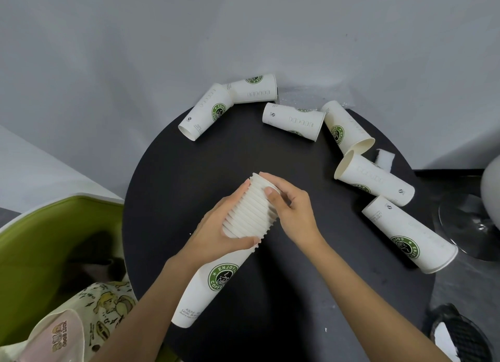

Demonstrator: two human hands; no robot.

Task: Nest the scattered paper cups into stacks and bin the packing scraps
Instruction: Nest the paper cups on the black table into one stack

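Observation:
A long stack of nested white paper cups (216, 275) with green coffee logos lies tilted above the round black table (189, 156). My left hand (220, 226) grips the ribbed rims of the stack from the left. My right hand (290, 204) holds the top end of the stack, fingers curled over the rims. Several single cups lie on their sides along the far and right edge: one at the far left (205, 113), one behind it (254, 90), one in the middle (293, 121), and others at the right (373, 180). A white foam scrap (384, 157) lies beside the right cups.
A green bin (46, 242) stands left of the table, with a printed bag (81, 315) in front of it. A clear plastic wrap (305, 95) lies at the table's far edge. A glass stand (470, 226) and a black mesh basket (460, 334) sit at the right.

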